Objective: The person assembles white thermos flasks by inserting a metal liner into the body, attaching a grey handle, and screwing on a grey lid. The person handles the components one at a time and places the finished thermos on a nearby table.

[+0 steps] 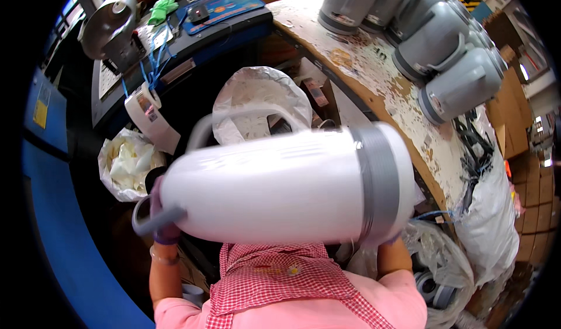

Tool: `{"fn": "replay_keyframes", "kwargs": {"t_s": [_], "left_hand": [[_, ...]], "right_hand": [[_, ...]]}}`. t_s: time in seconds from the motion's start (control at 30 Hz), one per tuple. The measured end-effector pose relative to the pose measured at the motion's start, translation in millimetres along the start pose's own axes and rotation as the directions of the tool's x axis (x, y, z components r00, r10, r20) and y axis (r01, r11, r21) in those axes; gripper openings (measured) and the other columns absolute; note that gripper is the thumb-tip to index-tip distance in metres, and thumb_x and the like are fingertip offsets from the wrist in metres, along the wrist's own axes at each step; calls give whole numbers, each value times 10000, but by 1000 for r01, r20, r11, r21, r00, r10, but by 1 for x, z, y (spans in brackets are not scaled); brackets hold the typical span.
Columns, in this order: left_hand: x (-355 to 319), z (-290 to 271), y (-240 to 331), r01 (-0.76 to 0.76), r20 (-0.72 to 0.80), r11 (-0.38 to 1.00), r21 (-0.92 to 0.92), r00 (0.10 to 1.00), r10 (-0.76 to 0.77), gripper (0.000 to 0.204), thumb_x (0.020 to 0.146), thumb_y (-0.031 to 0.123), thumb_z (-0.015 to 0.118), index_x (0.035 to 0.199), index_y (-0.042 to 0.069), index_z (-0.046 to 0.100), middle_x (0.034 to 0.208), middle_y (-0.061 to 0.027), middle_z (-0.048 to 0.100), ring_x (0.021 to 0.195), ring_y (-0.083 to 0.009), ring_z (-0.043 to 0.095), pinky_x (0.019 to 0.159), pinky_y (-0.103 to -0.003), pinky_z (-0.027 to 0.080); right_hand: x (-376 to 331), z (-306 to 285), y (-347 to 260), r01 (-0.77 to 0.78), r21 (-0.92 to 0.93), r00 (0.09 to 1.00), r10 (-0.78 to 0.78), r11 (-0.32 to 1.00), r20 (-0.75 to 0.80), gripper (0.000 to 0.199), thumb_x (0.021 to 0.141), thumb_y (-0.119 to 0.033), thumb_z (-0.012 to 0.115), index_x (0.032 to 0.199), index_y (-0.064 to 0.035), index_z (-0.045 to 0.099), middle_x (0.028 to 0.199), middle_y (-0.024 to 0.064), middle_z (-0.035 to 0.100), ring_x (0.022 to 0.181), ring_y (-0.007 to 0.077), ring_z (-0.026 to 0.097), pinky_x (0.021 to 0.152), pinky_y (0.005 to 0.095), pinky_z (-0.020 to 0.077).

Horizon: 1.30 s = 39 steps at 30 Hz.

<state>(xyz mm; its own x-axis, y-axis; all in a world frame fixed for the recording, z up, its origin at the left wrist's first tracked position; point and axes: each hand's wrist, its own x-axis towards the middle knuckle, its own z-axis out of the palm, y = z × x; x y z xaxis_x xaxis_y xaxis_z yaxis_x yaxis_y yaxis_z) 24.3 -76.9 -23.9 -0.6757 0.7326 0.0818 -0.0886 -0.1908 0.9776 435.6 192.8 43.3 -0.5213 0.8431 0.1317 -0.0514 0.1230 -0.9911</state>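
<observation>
A large white vacuum jug (269,185) with a grey band near its base lies sideways across the front of me, lifted off any surface. Its looped handle faces away from me, and a grey spout or lever sticks out at its left end. My left hand (168,231), in a purple glove, grips that left end, the fingers partly hidden behind the spout. Under the grey base at the other end, my right hand (390,239) supports the jug; only a sliver of its purple glove shows. The jug is slightly blurred.
Several grey jugs (464,83) stand on the worn bench (374,66) at the right. A dark desk with a mouse (198,14) is at the far left. White bags (257,86) sit below, and a plastic bag of grey parts (435,288) lies at the lower right.
</observation>
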Motion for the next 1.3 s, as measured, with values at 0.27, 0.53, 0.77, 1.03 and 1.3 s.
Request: {"fn": "replay_keyframes", "kwargs": {"t_s": [0.27, 0.53, 0.77, 1.03, 1.3], "left_hand": [[12, 37, 51, -676, 120, 609, 415, 704, 700, 532, 958, 311, 557, 1414, 105, 378, 1367, -204, 450, 1236, -427, 504, 1019, -536, 429], [26, 46, 2, -508, 48, 807, 301, 854, 519, 595, 923, 412, 535, 1368, 41, 396, 1320, -207, 485, 1233, -363, 491, 1026, -502, 416], [24, 72, 1, -448, 16, 864, 231, 889, 457, 669, 923, 496, 507, 1385, 26, 395, 1360, -213, 471, 1260, -376, 479, 1052, -518, 399], [55, 74, 46, -636, -24, 765, 101, 767, 641, 762, 923, 593, 474, 1405, 9, 393, 1406, -219, 455, 1289, -390, 465, 1081, -535, 380], [76, -82, -19, 95, -42, 970, -225, 993, -107, 520, 1051, 364, 420, 1433, 12, 439, 1395, -148, 534, 1268, -267, 518, 1070, -404, 415]], "right_hand": [[40, 36, 1, -123, 282, 989, 92, 951, 119, 891, 691, -352, 896, 1382, 20, 474, 1264, 96, 635, 1153, 199, 600, 989, 347, 472], [40, 49, -39, 372, -302, 923, -384, 878, 21, 684, 571, -333, 945, 1070, -38, 582, 1247, 177, 544, 1119, 290, 558, 978, 397, 452], [13, 71, -104, 886, -21, 375, -690, 463, 619, 268, 892, -147, 694, 1116, -4, 661, 1209, 163, 629, 1195, 401, 617, 1059, 561, 459], [111, 25, -14, -503, 257, 859, 446, 825, 251, 602, 1032, -457, 486, 1434, -9, 461, 1425, 133, 527, 1240, 210, 547, 1086, 386, 425], [83, 51, -47, 790, -240, 605, -652, 564, 457, 1163, 520, -583, 916, 1415, 5, 464, 1427, 208, 404, 1349, 458, 400, 1117, 577, 332]]}}
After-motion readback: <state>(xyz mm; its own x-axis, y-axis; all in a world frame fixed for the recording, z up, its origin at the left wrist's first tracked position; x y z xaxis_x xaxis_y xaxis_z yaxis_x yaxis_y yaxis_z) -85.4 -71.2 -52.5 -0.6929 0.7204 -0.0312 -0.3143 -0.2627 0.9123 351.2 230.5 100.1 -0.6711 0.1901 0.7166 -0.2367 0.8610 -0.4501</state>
